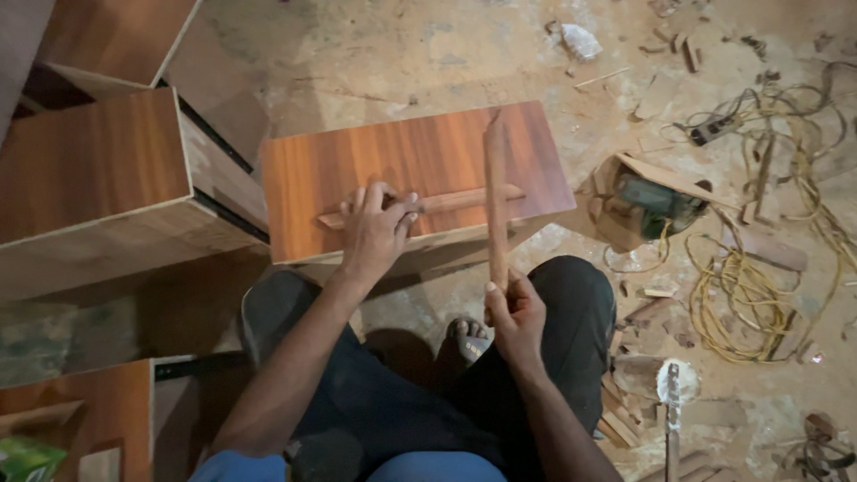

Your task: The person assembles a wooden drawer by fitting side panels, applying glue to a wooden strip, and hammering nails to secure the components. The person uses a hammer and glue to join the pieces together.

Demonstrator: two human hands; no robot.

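A reddish wood-grain box lies on the floor before my knees. Two narrow wooden strips rest on its top in a cross. My left hand presses down on the horizontal strip near its left end, fingers closed over it. My right hand grips the near end of the long upright strip, which runs away from me across the box top and overhangs its front edge.
More wood-grain cabinets stand to the left. Tangled yellow cable and a green power tool lie on the dusty floor at right, among wood scraps. A hammer-like tool lies by my right knee.
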